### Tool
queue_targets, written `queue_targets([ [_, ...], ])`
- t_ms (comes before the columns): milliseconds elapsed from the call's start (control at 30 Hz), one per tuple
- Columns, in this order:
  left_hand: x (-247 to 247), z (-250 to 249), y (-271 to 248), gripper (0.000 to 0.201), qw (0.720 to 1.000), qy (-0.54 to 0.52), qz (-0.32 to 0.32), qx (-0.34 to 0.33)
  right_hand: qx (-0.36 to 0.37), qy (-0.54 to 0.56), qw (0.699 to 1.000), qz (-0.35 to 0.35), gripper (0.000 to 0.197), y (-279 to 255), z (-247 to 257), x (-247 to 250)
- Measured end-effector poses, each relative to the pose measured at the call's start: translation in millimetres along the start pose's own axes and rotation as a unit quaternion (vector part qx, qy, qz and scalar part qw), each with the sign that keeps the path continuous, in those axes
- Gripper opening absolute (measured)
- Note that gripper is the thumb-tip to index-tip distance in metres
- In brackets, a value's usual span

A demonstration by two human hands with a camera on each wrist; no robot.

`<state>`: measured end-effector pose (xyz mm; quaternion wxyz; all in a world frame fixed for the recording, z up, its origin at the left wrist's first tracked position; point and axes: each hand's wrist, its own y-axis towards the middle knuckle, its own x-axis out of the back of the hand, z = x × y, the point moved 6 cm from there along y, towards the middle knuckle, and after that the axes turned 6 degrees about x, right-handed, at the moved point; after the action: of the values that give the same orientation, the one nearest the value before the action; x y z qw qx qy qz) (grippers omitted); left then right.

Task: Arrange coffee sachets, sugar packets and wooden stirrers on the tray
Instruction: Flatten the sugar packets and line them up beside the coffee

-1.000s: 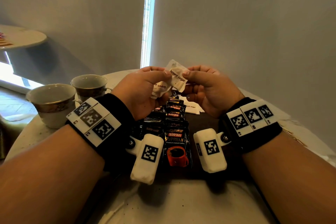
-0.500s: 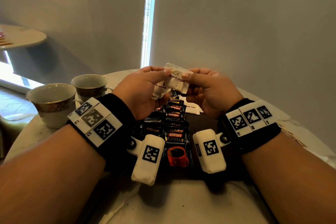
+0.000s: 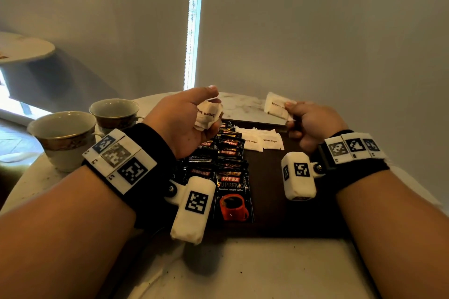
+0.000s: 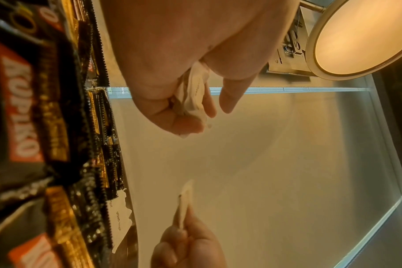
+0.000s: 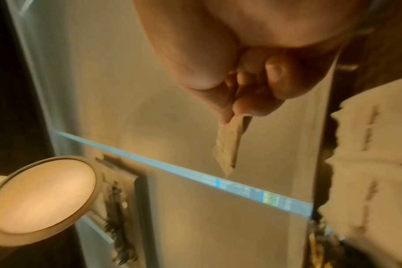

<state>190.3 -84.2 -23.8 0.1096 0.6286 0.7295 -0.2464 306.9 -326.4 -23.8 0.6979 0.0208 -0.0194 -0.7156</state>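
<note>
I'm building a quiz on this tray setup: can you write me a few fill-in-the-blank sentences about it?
1. The right hand pinches one ____ packet.
2. The left hand holds a bunch of brown sugar packets above the black ____ sachets.
3. Left of the tray stand ____ cups.

Missing: brown sugar; coffee; two

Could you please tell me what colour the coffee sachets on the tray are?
Black coffee sachets with red logos, clearest in the head view.

Plain grey walls [image 3: 315, 31] meet at a narrow vertical strip of bright daylight [image 3: 193, 24]. A round pale marble-look table [image 3: 243, 269] fills the foreground. A second round table [image 3: 24, 50] stands at left, above a sunlit floor [image 3: 14, 138].
</note>
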Motion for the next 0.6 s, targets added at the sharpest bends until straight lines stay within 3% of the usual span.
queue_targets([
  [233,1.4,1.9,-0.9,0.024,1.000,0.002,-0.003,0.015,-0.138,-0.073,0.987,0.025,0.018,19.6,-60.4,18.5],
  [600,0.0,1.9,0.6,0.028,1.000,0.006,-0.008,0.019,-0.163,-0.210,0.963,0.038,0.023,8.9,-55.8,20.2],
])
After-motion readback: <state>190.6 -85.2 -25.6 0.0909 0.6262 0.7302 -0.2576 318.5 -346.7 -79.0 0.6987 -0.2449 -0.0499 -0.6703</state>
